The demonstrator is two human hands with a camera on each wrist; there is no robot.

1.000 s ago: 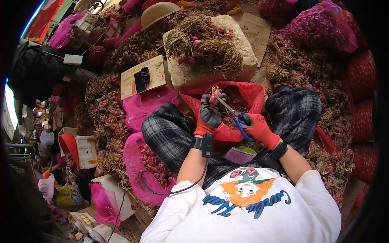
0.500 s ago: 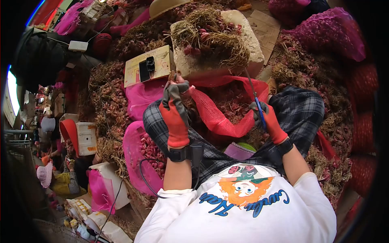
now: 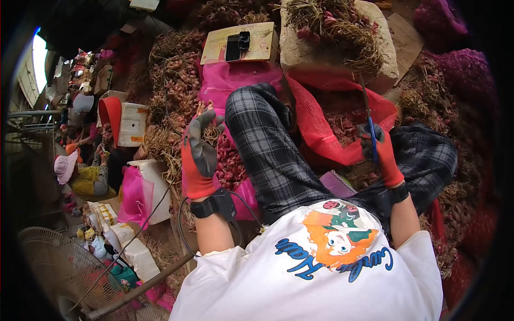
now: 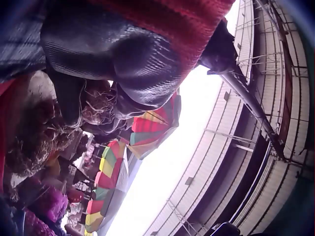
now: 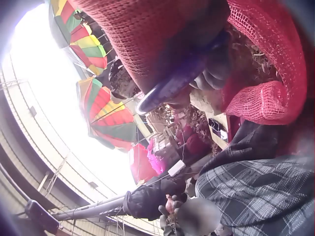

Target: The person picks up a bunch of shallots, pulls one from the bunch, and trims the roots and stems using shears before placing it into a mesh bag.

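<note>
My left hand [image 3: 201,150], in a red glove with grey palm, is raised at the left beside my knee. Its fingers hold a small shallot bunch [image 4: 98,105] with dry roots, which shows at the fingertips in the head view. Below and beside this hand lies a pink mesh bag [image 3: 247,198] with loose trimmed shallots [image 3: 230,163]. My right hand [image 3: 381,152], gloved alike, grips blue-handled scissors [image 3: 372,136], blades pointing away from me. It is at the near right rim of an open red mesh bag [image 3: 316,125] between my legs.
A pale block [image 3: 342,51] ahead carries untrimmed shallots [image 3: 334,24] with dry stalks. Left of it, a phone [image 3: 233,48] lies on a box [image 3: 265,43]. Shallot heaps [image 3: 174,85] surround me. A fan [image 3: 69,267] stands at lower left, and a cable hangs by my left wrist.
My left hand has moved left, from above the red bag to beside the pink one, carrying the shallots. The scissors have come away from the shallots, and the head view has swung left.
</note>
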